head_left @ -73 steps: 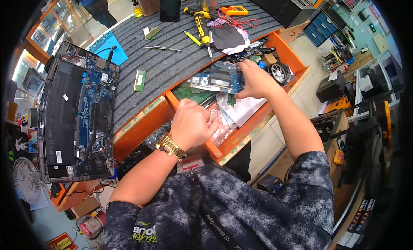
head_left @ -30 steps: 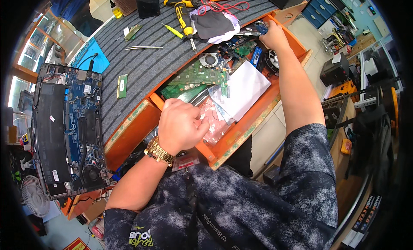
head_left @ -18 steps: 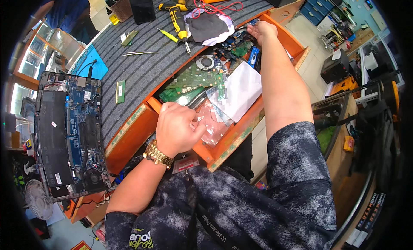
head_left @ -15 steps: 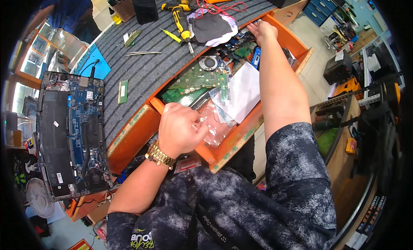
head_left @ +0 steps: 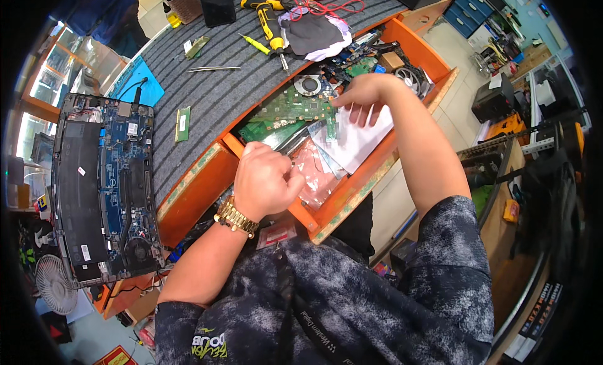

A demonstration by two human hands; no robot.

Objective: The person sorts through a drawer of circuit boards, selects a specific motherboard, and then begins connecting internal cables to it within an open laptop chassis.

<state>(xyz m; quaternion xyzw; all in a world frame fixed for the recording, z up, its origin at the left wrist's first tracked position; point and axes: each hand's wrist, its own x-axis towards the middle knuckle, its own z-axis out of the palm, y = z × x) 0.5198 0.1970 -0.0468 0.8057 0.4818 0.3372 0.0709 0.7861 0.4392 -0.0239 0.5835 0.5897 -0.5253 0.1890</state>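
An orange wooden drawer (head_left: 352,209) stands pulled out, filled with electronic parts. My left hand (head_left: 267,181), with a gold watch (head_left: 235,216) at its wrist, is closed over the drawer's near left edge. Reaching into the drawer, my right hand (head_left: 367,96) has its fingers apart and pointing down over a white sheet of paper (head_left: 359,142). I see nothing held in it. Left of those fingers lies a green circuit board (head_left: 286,107) next to a round fan (head_left: 308,85). Clear pinkish plastic bags (head_left: 311,170) lie nearest me.
An opened laptop (head_left: 110,189) lies at the left. On the striped grey mat (head_left: 207,92) are a memory module (head_left: 182,124), tweezers (head_left: 213,68), a yellow-black screwdriver (head_left: 270,26) and a dark cloth pad (head_left: 312,35). A small cardboard box (head_left: 391,61) sits deeper in the drawer.
My right hand has come back from the drawer's far end to above the white paper, uncovering the cardboard box. My left hand has stayed on the drawer edge.
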